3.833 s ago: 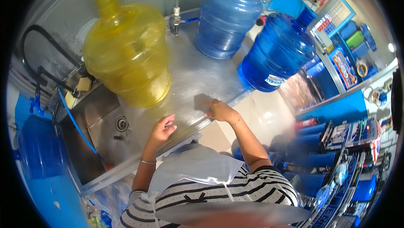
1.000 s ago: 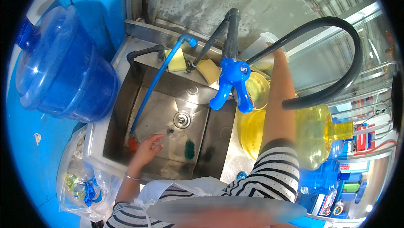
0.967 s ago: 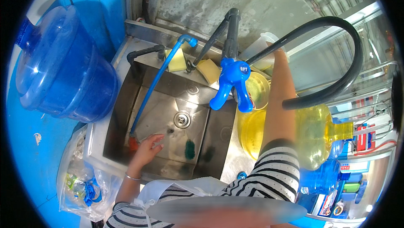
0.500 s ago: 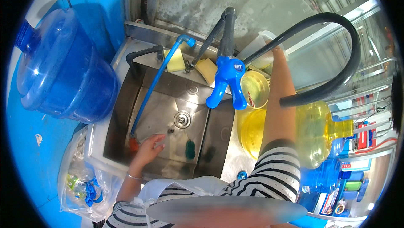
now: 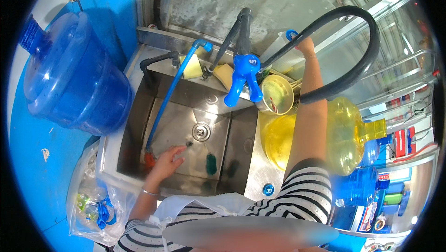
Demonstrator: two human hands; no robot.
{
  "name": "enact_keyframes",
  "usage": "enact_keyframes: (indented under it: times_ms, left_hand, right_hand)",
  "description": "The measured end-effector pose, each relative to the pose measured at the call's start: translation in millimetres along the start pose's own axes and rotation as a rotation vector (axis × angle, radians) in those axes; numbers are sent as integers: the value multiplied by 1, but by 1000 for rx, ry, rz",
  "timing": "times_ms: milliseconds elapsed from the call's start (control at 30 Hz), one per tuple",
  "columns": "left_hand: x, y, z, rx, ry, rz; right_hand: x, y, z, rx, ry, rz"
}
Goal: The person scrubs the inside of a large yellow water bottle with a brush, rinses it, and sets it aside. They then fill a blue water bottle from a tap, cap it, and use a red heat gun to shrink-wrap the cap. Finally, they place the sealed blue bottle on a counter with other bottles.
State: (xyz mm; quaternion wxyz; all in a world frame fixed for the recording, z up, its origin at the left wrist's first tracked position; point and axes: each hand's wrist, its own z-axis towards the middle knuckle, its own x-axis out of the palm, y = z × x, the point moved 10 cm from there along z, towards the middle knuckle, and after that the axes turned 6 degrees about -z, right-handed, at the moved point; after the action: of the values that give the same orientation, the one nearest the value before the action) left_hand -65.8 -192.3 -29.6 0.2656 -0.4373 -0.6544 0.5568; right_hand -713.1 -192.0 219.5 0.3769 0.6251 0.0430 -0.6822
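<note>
raised a little since half a second ago, the right hand point(image 5: 305, 45) is now higher by the white translucent plastic container point(image 5: 278, 45), and a round blue plastic cap point(image 5: 291, 34) has come into sight at its fingertips.

biggest from where i stand is the wide stainless-steel sink point(image 5: 186, 117). a large ribbed blue plastic bottle point(image 5: 83, 84) leans at its left, and a see-through yellow plastic bottle point(image 5: 344, 135) stands on the right, partly behind the right forearm point(image 5: 309, 131). over the sink's far right corner hangs a blue two-lever plastic tap point(image 5: 245, 68), just beside a round yellowish basin point(image 5: 276, 89).

the left hand point(image 5: 166, 163) is over the sink, fingers loosely bent, nothing in them.

as for the cap, it sits up and left of the right hand, a flat disc without a long axis, face turned upward. those fingers seem to pinch its edge; where the thumb is, i can't tell. the left hand is well apart, across the sink. a second blue cap point(image 5: 268, 189) lies near the right sleeve point(image 5: 302, 191).

short pale lettering marks the tap; the caps' prints are too small to read.
</note>
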Motion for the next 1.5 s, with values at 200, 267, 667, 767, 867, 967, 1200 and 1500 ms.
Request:
enact_keyframes:
  times_ms: [200,267,667,767,867,967,1200,1500]
  left_hand:
    - [7,-15,0,71,23,-36]
    - [7,-19,-1,94,10,-15]
    - [-3,-23,-19,81,-9,58]
    - [7,-28,-17,80,39,32]
    - [27,-47,-8,145,123,60]
    - [46,-78,2,272,182,102]
    - [71,-134,10,498,254,105]
    - [65,-247,-13,876,-121,67]
  right_hand:
    - [25,13,-25,-323,-6,-410]
    - [44,12,-43,-308,4,-573]
    - [-30,54,-67,-68,-190,-561]
    - [-86,77,-62,-105,-283,-590]
    - [-124,93,-113,-209,-586,-417]
    - [-118,88,-190,-148,-693,-344]
    - [-93,122,-356,-467,-739,-424]
    - [-58,111,-452,-745,-443,-309]
